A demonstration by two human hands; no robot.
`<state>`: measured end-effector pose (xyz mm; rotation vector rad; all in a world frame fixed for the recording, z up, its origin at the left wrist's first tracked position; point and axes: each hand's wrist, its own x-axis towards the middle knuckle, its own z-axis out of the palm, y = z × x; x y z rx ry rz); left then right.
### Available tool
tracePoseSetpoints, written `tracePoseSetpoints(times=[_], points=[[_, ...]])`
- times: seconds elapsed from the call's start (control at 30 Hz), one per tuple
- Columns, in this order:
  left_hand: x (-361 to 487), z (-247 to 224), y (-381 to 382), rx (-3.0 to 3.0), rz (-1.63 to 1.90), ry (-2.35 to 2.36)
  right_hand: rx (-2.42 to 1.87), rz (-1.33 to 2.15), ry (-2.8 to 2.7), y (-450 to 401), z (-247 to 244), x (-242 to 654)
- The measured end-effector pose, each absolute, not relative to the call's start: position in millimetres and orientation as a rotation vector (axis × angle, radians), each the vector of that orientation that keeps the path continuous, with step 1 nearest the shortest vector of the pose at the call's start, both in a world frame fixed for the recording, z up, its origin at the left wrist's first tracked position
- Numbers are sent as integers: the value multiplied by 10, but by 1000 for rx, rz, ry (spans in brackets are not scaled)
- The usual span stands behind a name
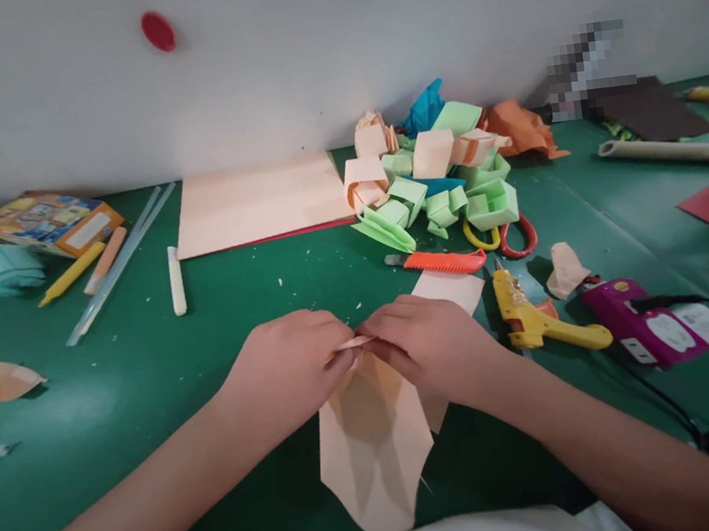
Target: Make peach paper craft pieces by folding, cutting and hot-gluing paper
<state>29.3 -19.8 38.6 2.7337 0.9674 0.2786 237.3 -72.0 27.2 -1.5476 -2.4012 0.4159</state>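
Low over the green table, a peach sheet of paper (375, 461) is held up at its far edge, which is folded over. My left hand (294, 355) pinches that folded edge from the left, fingers curled round it. Close beside it, my right hand (432, 342) grips the same edge from the right, and the fingertips of both nearly meet. The sheet's near end tapers and hangs toward my body. Part of another pale piece of paper (451, 290) lies beyond my right hand, next to an orange box cutter (444, 261).
Several folded green and peach paper pieces (436, 161) are heaped at the back. A yellow glue gun (528, 313), scissors (519, 237) and a purple power strip (646, 324) with cords lie at right. Flat peach sheets (256, 200), glue sticks (122, 268) and markers (74, 272) lie left.
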Motion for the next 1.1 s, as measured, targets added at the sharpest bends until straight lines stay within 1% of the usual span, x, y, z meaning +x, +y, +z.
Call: tracePoseSetpoints(times=[0.2, 0.43, 0.77, 0.9, 1.1], points=[[281, 392, -234, 2807, 265, 991, -1512, 325, -2450, -725, 243, 2375], [303, 374, -262, 2983, 468, 946, -1550, 286, -2447, -735, 272, 2351], [307, 376, -230, 2943, 319, 874, -1486, 282, -2281, -715, 202, 2402], [313, 376, -240, 2936, 324, 831, -1481, 324, -2181, -714, 179, 2411], [314, 338, -233, 2975, 340, 811, -1504, 353, -2193, -711, 182, 2396]])
